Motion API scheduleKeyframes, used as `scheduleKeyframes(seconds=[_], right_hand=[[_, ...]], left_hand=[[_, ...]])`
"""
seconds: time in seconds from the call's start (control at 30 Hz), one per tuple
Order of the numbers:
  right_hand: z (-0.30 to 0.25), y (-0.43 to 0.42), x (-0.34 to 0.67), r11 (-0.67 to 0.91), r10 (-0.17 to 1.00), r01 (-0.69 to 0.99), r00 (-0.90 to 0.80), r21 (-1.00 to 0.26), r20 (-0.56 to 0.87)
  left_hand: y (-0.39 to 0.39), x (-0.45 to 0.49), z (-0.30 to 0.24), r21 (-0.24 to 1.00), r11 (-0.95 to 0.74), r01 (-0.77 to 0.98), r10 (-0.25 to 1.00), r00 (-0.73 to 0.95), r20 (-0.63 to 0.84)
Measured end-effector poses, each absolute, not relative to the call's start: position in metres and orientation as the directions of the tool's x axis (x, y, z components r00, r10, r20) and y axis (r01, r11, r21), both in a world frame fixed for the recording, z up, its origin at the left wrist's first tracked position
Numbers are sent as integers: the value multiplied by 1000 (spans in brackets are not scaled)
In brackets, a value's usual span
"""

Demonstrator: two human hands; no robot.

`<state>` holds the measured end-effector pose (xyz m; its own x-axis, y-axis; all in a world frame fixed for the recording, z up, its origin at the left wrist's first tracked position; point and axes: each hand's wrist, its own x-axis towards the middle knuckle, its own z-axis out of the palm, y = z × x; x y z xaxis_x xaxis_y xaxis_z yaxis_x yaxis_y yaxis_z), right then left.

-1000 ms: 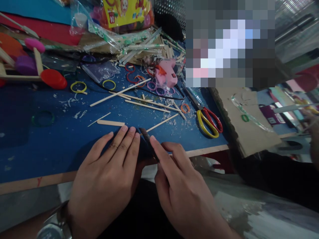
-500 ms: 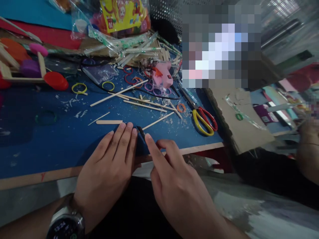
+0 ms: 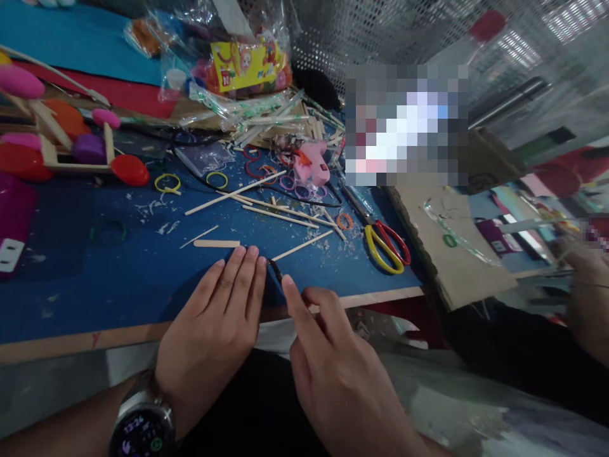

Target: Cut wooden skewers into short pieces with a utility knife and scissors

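Observation:
My left hand [image 3: 214,324] lies flat on the blue board [image 3: 95,279] near its front edge, fingers stretched out side by side and pressing down; a watch is on that wrist. Just right of its fingertips, my right hand [image 3: 333,368] grips a thin dark cutter [image 3: 275,269]. The forefinger lies along the tool and only its tip shows, touching the board. A flat wooden stick [image 3: 216,243] lies just beyond my left fingertips. A thin stick [image 3: 302,245] lies beyond the cutter tip. Whatever is under my left palm is hidden.
Yellow-and-red scissors [image 3: 385,244], a pink glue gun [image 3: 311,162], coloured rings and several sticks litter the board. A stick frame with bottle caps [image 3: 71,152] sits at left, plastic bags [image 3: 242,63] at the back, cardboard [image 3: 451,260] at right. Another person's hand [image 3: 587,298] works at far right.
My right forefinger has slid forward along the cutter, so less of the blade shows. My left hand stays flat in place. The view has tilted up slightly.

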<state>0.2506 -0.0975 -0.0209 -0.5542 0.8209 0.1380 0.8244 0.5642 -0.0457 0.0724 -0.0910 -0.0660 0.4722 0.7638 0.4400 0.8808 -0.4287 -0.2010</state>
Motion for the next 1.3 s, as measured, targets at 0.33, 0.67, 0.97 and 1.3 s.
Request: scheduleKeyframes(seconds=[0.33,0.67,0.97,1.3], right_hand=[[-21,-83,242,570,818,815,-554,-98,151],[-24,-89,247,558,827,824,-542,-102,150],[-25,-97,255,582,809,808,-563,-96,167],[-27,-89,248,608,785,792,-588,-57,194]], left_hand=[[-92,71,-67,-187,-431,883,768,468,437],[-92,70,-68,-197,-438,877,757,478,446],[-92,70,-65,-183,-445,877,761,478,439],[-92,70,-66,-129,-450,884,782,459,422]])
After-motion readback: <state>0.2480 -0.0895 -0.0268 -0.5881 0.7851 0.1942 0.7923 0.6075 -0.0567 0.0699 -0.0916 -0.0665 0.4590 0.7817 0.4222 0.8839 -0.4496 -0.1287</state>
